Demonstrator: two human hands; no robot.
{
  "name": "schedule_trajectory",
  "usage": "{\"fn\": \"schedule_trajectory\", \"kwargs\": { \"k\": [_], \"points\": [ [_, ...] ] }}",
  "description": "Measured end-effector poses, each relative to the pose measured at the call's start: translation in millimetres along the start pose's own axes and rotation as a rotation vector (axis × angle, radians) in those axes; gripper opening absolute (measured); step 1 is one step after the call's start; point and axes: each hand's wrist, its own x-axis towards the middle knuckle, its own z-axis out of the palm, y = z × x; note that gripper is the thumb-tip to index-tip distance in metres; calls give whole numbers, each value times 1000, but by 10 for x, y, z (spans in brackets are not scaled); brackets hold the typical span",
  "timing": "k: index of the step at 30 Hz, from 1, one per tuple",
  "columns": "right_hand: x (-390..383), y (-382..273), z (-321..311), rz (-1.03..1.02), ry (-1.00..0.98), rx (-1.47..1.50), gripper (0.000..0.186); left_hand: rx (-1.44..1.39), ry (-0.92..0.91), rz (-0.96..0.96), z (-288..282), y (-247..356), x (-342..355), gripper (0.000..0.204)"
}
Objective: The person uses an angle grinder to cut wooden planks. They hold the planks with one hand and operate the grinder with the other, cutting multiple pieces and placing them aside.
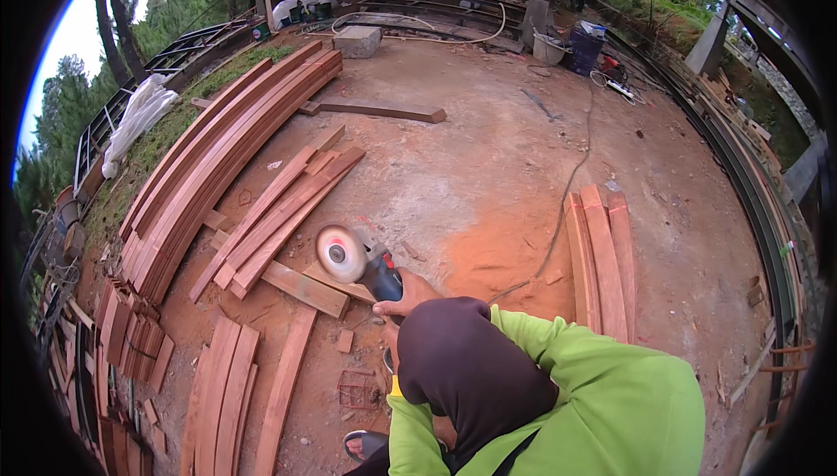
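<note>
Neither of my own hands shows. Just in front and below, another person in a bright green top [610, 389] and a dark hood [471, 345] crouches with their back toward me. That person's hand [413, 291] grips an angle grinder [382, 279] with a blue and black body. Its round, pale disc [340, 254] faces up toward me, beside the end of a short timber piece [336, 282]. The person's other arm, with a yellow cuff [396, 385], reaches up toward the tool; its fingers are hidden. A sandalled foot [356, 445] shows below.
Long reddish planks [231, 162] are stacked at the left, with shorter boards [275, 223] beside them. More boards lie at lower left [222, 389] and right [603, 258]. A cable [567, 193] crosses the dirt past orange sawdust [497, 249]. Far off stand a concrete block [357, 42] and blue bin [582, 51].
</note>
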Motion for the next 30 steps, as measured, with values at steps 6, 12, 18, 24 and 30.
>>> {"fn": "schedule_trajectory", "kwargs": {
  "k": [6,12,18,24,30],
  "points": [
    [209,43,70,-114,-1,269,84,46,47,60,-42,68,14,71],
    [259,216,-58,-2,-12,350,72,29,7,81,133,108,14,71],
    [191,46,-57,118,-55,398,67,48,-145,-126,-263,-134,81,69],
    [248,91,-152,78,22,402,63,483,231,-11,-1359,-594,256,56],
    [427,227,-367,166,62,435,56,1288,620,74,-2937,-1094,-142,81]
  ]
}}
